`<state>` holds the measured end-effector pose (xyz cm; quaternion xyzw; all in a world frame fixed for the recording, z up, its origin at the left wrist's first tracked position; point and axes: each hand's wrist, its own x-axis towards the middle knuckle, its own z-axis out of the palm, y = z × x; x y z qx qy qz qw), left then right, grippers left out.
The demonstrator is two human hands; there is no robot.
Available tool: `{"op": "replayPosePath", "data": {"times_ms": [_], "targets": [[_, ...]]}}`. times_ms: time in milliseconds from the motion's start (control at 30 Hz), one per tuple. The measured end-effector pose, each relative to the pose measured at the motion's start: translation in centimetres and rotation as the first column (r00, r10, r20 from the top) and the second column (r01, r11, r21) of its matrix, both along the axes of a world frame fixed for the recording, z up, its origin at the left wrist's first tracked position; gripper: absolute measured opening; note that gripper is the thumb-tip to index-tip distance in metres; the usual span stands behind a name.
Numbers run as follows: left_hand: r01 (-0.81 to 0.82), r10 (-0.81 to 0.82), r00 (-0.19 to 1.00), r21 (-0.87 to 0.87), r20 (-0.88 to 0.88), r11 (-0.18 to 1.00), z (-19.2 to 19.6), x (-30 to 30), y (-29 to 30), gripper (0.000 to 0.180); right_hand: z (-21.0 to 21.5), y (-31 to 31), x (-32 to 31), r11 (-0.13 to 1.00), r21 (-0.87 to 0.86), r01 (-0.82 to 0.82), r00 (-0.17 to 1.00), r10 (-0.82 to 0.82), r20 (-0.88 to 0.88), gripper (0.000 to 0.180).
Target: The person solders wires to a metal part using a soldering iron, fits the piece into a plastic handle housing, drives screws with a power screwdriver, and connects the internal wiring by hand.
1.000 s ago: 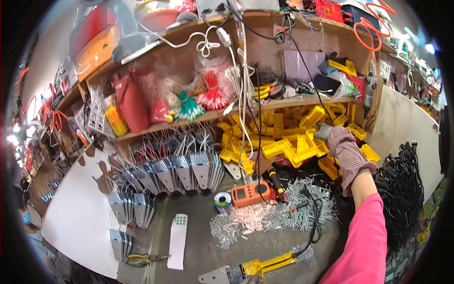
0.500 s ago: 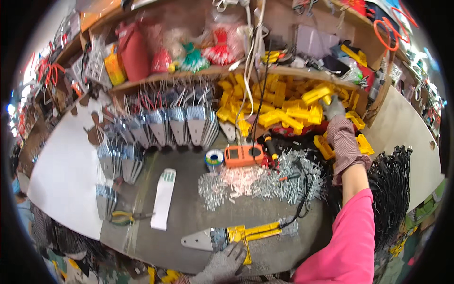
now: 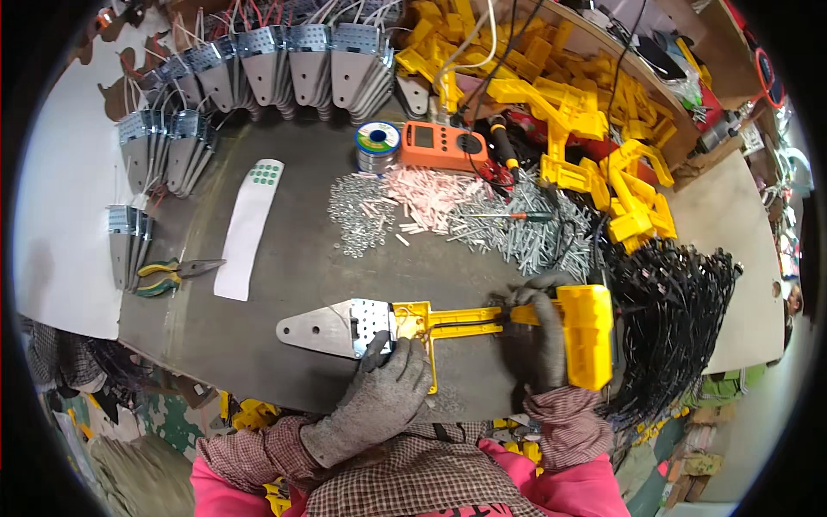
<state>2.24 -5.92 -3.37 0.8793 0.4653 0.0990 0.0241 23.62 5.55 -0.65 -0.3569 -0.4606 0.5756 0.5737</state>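
A flat assembly lies near the table's front edge: a pointed grey metal plate (image 3: pixel 303 327), a perforated metal bracket (image 3: pixel 370 325) and an open yellow plastic handle shell (image 3: pixel 463 322) with a dark wire inside. My left hand (image 3: pixel 385 389), in a grey glove, grips it where the bracket meets the yellow shell, thumb on the bracket. At the shell's right end my gloved right hand (image 3: pixel 546 338) has its fingers closed round a second yellow handle shell (image 3: pixel 587 336), tilted with its broad end to the right. My right fingers partly hide the first shell's end.
Behind lie loose screws (image 3: pixel 525 237), pink-white tubes (image 3: pixel 422 198), small nuts (image 3: pixel 360 215), an orange multimeter (image 3: pixel 441 146) and a solder spool (image 3: pixel 377 146). Pliers (image 3: pixel 177 274) and a white strip (image 3: pixel 250 228) are left. Black cables (image 3: pixel 672 319) and yellow shells (image 3: pixel 633 189) stand right.
My right hand has come from the yellow pile at the back down to the assembly, bringing a yellow shell. My left hand stays at the assembly. The view has tilted down.
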Motion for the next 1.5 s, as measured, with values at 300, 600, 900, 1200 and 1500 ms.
{"op": "replayPosePath", "data": {"times_ms": [300, 600, 900, 1200, 1500], "targets": [[-0.006, 0.006, 1.000, 0.043, -0.003, 0.999, -0.1, -0.4, -0.1, 0.054, 0.9, -1.3, -1.3, 0.983, 0.164, 0.078, 0.787, -0.162, 0.596, 0.016], [0.347, -0.265, 0.807, -0.061, 0.527, 0.936, -1.3, -5.8, -0.3, 0.036, 0.2, -0.5, -2.7, 0.808, 0.044, -0.587, 0.368, 0.218, 0.904, 0.043], [0.040, -0.022, 0.950, -0.051, 0.310, 0.998, 0.1, -4.8, 3.1, 0.094, -0.4, -0.4, -3.1, 0.747, 0.142, -0.650, 0.127, -0.077, 0.989, 0.040], [0.058, 0.089, 0.768, -0.208, 0.634, 0.976, 3.2, -5.5, 2.4, 0.090, -0.5, 3.5, -3.1, 0.863, -0.065, -0.502, 0.095, 0.129, 0.987, 0.040], [-0.060, -0.113, 0.833, 0.293, 0.541, 0.954, 9.1, 2.5, 9.8, 0.061, -7.0, 4.2, -0.3, 0.881, -0.263, -0.393, 0.858, 0.455, 0.240, 0.028]]}}
